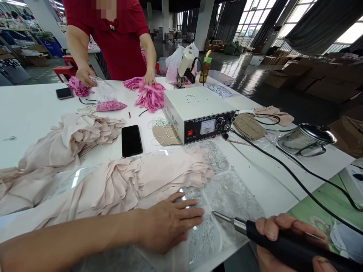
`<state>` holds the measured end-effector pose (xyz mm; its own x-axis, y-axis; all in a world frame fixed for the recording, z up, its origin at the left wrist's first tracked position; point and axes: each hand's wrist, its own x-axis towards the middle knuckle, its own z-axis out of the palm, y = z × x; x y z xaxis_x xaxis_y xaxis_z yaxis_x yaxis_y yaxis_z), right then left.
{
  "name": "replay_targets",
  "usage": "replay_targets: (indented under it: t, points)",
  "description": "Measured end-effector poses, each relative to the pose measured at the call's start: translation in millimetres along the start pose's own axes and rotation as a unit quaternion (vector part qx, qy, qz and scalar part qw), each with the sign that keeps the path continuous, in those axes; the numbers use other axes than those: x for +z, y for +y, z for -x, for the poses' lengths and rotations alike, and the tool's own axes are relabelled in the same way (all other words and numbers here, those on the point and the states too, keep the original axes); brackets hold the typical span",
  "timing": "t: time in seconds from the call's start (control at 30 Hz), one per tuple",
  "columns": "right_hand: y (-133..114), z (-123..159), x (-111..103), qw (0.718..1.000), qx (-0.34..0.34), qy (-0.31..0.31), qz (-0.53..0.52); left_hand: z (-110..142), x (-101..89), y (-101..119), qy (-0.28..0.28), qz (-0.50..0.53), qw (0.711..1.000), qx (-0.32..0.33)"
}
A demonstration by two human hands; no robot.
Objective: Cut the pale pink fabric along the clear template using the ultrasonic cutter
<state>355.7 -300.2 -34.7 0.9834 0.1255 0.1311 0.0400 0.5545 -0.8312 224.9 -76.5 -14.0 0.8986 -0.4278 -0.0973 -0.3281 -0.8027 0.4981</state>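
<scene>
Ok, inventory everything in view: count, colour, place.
Fabric stacks: at least two, pale pink, front and left
Handheld tool: one, black and silver, front right
Table: one, white, centre
Control box: one, white, black front, centre
Phones: two, black, left of box
Strap bundles: several, pink, far side
Lidded cup: one, silver, right
Cartons: several, brown, background right
Person: one, red top, across table
Left hand: one, bare, by fabric
Right hand: one, bare, gripping tool
</scene>
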Motion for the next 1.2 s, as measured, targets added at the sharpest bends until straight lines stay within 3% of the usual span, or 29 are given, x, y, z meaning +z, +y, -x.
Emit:
replay_targets:
  t: [0.43, 0.73, 1.2]
  points:
    - [0.5, 4.5, 11.4, 0.999, -0.016, -0.029, 0.013, -0.1, 1.6, 0.2, -0.015, 0.017, 1.0, -0.009]
    - [-4.0, -6.4, 15.8, 0.992, -0.069, -0.092, 0.054, 0.3, 7.0, -1.8, -0.009, 0.003, 1.0, -0.006]
    - [-2.6, -6.7, 29.5, 0.994, -0.065, -0.054, 0.067, 1.4, 8.5, -1.9, 0.004, 0.015, 1.0, -0.004]
